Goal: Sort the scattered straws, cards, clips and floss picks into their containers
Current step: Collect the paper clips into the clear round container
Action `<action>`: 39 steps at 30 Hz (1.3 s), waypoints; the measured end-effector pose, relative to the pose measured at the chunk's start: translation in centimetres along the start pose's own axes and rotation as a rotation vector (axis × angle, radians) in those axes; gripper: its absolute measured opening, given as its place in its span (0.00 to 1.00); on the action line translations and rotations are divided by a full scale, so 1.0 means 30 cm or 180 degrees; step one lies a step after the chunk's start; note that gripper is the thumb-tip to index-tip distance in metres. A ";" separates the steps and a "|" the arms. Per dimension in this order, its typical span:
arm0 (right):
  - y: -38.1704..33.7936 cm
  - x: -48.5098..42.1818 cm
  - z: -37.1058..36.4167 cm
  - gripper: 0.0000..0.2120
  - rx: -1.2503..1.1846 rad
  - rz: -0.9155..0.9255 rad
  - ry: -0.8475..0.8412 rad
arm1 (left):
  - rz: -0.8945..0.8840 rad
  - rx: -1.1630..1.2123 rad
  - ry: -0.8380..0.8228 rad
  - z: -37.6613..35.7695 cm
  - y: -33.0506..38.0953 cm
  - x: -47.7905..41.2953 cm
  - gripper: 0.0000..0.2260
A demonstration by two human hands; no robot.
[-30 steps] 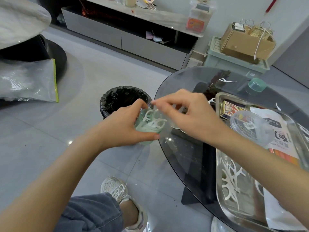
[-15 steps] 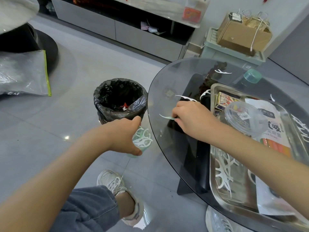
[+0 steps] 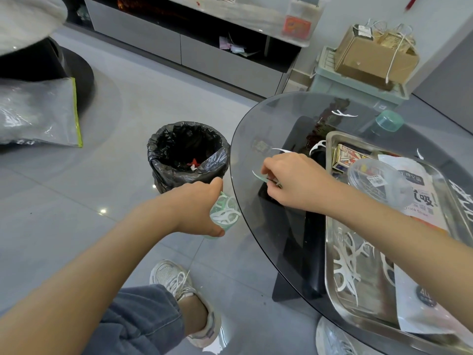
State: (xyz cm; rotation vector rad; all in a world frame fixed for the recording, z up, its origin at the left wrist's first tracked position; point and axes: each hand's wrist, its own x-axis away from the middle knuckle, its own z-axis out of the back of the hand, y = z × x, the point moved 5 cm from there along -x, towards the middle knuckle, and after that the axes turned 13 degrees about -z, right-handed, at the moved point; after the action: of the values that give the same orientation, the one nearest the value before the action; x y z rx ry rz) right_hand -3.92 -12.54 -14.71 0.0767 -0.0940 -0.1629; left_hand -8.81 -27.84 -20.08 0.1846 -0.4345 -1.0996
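White floss pick (image 3: 258, 176) between right hand (image 3: 294, 183) fingers (image 3: 270, 164); left hand (image 3: 194, 208) grips cup (image 3: 226, 215).

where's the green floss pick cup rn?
Head view, centre-left: the small translucent green cup of white floss picks is gripped in the left hand, off the round glass table's left rim, just nearer the camera than the black-bagged trash bin.

Left of the tray (image 3: 328, 265), the left hand (image 3: 194, 206) covers most of the green cup (image 3: 226, 213) it grips; the curled right hand (image 3: 294, 183) hides part of the floss pick (image 3: 258, 176) it pinches; the tray's right side is cropped.
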 end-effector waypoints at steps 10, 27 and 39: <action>-0.048 -0.028 -0.013 0.11 0.0442 0.0185 -0.0006 | -0.0081 0.0057 -0.0127 -0.021 0.031 0.000 0.30; -0.194 0.042 0.064 0.08 -0.1612 0.0312 -0.0684 | -0.0113 0.0382 0.0052 0.018 -0.002 0.021 0.30; -0.066 0.082 0.109 0.06 -0.2900 -0.0370 -0.0045 | -0.0070 0.0398 0.0129 0.034 -0.019 0.028 0.28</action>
State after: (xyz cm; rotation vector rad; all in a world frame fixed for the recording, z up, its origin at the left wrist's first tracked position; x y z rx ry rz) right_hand -2.15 -15.11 -11.41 -0.8287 -0.0227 -0.3093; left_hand -9.39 -28.77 -19.16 0.3220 -0.4663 -1.0890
